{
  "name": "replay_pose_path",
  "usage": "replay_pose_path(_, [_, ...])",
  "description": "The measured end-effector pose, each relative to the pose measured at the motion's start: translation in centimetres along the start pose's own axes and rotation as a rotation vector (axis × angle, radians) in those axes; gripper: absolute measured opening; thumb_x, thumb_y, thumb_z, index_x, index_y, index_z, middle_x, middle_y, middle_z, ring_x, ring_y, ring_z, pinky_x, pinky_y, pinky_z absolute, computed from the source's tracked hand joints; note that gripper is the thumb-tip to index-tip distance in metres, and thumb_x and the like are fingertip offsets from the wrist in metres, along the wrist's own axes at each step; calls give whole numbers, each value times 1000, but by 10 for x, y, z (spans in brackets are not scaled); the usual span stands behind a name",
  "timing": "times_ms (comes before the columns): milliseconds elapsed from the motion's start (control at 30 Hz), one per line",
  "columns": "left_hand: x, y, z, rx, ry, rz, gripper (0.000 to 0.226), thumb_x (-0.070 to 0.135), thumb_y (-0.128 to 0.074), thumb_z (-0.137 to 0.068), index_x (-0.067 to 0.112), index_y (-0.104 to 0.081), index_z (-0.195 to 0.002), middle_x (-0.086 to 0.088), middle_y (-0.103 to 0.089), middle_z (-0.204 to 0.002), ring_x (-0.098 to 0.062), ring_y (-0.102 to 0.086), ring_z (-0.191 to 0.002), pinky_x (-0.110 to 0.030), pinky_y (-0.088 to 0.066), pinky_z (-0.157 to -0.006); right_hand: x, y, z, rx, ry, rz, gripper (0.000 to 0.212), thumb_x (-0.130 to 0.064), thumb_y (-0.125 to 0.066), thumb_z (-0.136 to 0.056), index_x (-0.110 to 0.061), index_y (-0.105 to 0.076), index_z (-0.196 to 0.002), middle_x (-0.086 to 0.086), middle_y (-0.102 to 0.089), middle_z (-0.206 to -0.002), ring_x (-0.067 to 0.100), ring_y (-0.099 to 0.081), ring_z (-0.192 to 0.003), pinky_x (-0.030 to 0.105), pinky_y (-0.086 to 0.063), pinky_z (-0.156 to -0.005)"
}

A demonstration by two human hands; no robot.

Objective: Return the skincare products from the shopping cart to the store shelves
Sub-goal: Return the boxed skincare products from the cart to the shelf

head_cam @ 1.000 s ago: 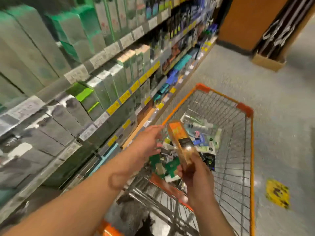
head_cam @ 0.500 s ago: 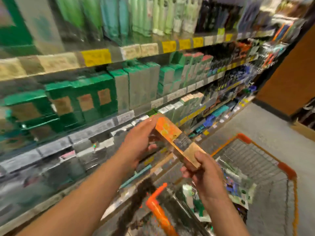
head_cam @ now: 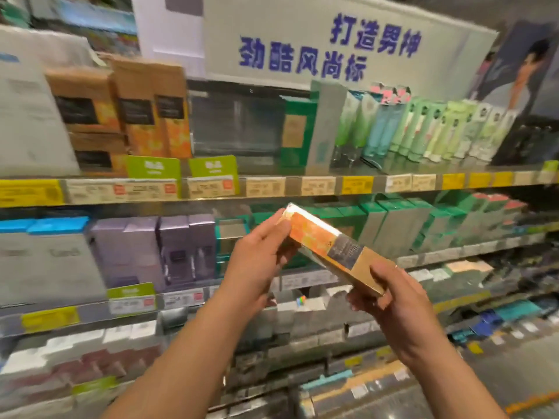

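Between both hands' grip, orange box (head_cam: 332, 249)

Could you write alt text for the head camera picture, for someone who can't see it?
Two bare hands hold a long orange and gold box tilted before store shelves, the left hand at its upper end and the right hand at its lower end. Matching orange boxes stand on the upper shelf beside an empty gap.

A white sign (head_cam: 332, 46) with blue Chinese lettering stands beside a poster (head_cam: 520, 77).

shelves (head_cam: 302, 185) carry boxes (head_cam: 151, 110) and tubes (head_cam: 423, 128).
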State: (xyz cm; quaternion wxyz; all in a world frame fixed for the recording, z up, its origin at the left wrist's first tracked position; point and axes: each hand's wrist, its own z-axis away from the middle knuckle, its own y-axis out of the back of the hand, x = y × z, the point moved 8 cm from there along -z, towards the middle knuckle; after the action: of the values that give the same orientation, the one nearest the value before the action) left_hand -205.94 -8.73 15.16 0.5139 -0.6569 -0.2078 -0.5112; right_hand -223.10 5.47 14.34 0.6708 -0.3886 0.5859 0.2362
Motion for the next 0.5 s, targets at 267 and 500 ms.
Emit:
replay_pose_path(267, [62,58,10,156,-61,103,32,18,-61,-102,28,-66,-132,11,-76,-117,-9,-69,-114,-29,-48,-104,-55,-100,-25,-224,141,112,70,-55,-93,-53,-9,-66,-99,7,-71,-80,19,-66,-64,32,-56,-55])
replay_pose_path(500, [115,89,4,254,-190,101,14,15,-61,-101,23,-67,-111,9,-79,-88,-4,-74,-81,-22,-58,-74,-126,-183,-65,-367,320,195,59,-52,-88,-69,-9,-68,-104,7,-71,-87,17,-67,-74,32,-57,-59])
